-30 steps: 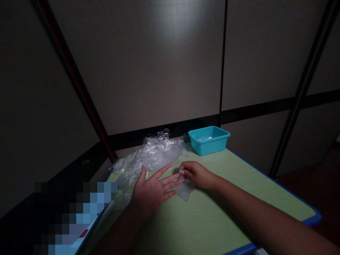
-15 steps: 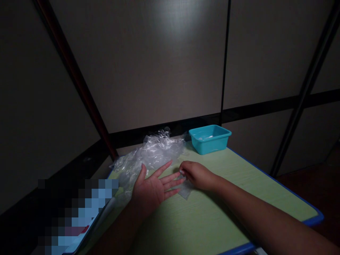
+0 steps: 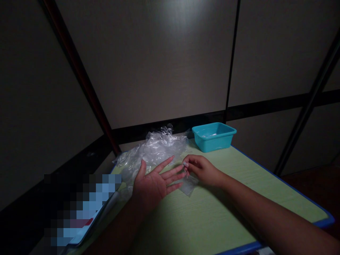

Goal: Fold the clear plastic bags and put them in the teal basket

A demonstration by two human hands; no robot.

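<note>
My left hand (image 3: 152, 184) is held palm up over the table, its fingers spread and its palm bare. At its fingertips, my right hand (image 3: 202, 170) is closed in a pinch. A small pale, shiny bit (image 3: 186, 164) shows at the pinching fingertips; it is too small to name. Below the two hands lies a small clear plastic bag (image 3: 190, 186), partly covered by the left fingers. Whether the right fingers touch this bag I cannot tell. Behind the left hand spreads a crumpled heap of clear plastic (image 3: 159, 143).
A turquoise plastic basin (image 3: 215, 143) stands at the far edge of the green table (image 3: 212, 223), which has a blue rim. Something pale and clear is inside the basin. A flat, light-blue blurred-out object (image 3: 87, 216) lies at the left. Dark cupboard panels (image 3: 170, 71) rise behind.
My right hand has lifted slightly, and more of the pale bit at its fingertips shows. The left hand stays spread. The view has shifted a little.
</note>
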